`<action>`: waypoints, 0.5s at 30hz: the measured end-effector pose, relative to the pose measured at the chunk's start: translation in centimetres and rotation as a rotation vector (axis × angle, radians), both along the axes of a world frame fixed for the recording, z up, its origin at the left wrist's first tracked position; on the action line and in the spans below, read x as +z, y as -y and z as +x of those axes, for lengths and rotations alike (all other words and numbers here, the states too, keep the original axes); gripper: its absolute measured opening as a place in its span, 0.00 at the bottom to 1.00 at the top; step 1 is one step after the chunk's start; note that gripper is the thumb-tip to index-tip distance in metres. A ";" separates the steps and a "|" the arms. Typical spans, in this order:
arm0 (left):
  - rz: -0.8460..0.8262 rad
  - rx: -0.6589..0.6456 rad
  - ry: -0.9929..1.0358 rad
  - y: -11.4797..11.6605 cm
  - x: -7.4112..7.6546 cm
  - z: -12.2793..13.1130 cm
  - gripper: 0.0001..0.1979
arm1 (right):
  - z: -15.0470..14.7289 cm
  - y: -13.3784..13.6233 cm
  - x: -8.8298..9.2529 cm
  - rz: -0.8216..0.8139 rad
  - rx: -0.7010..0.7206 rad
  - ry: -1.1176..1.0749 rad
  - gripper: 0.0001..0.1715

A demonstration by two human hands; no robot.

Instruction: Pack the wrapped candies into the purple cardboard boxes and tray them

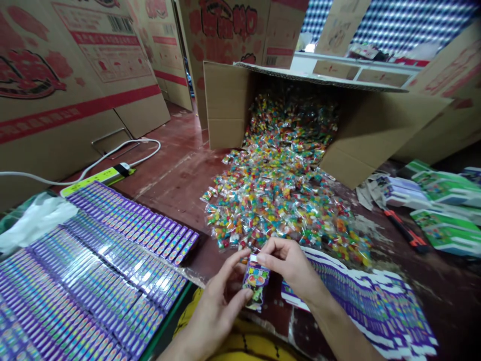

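Note:
A small purple candy box [256, 282] with colourful print stands upright between my hands, just over the table's near edge. My left hand [221, 296] grips its left side, thumb on the front and fingers behind. At its top, my right hand [281, 258] pinches the white end flap between thumb and fingers. Behind my hands spreads a heap of clear sachets of coloured candies [278, 200], spilling from a cardboard carton [364, 135] on its side. Flat purple boxes [361, 296] lie fanned in overlapping rows beneath and beside my right forearm.
Rows of upright purple boxes [97, 260] fill the left side. Behind them lie a yellow-green power strip [97, 180] and its white cable [145, 142]. A red-and-black cutter [406, 230] lies at right near green packs [447, 230]. Large cartons [82, 65] stand behind.

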State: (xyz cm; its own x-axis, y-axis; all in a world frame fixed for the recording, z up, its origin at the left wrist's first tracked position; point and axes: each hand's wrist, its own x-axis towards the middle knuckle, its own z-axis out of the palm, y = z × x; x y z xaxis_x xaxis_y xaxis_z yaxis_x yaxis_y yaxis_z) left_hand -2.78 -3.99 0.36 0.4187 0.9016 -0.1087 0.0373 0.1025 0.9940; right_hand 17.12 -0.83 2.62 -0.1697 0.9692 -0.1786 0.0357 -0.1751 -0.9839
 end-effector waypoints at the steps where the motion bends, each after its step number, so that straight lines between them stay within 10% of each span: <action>1: -0.005 -0.002 -0.009 0.0 0.1 -0.1 0.26 | -0.1 0.2 0.1 0.032 -0.006 0.024 0.13; 7: -0.105 0.023 0.180 -0.8 0.1 -0.1 0.19 | -0.2 2.0 0.5 0.316 0.027 0.245 0.07; 11: -0.199 0.082 0.393 -1.5 0.0 0.2 0.22 | 0.1 2.5 0.2 0.310 0.232 0.347 0.61; 15: -0.314 0.110 0.504 -1.4 0.0 0.6 0.24 | -0.4 2.1 -0.1 0.390 0.228 0.409 0.56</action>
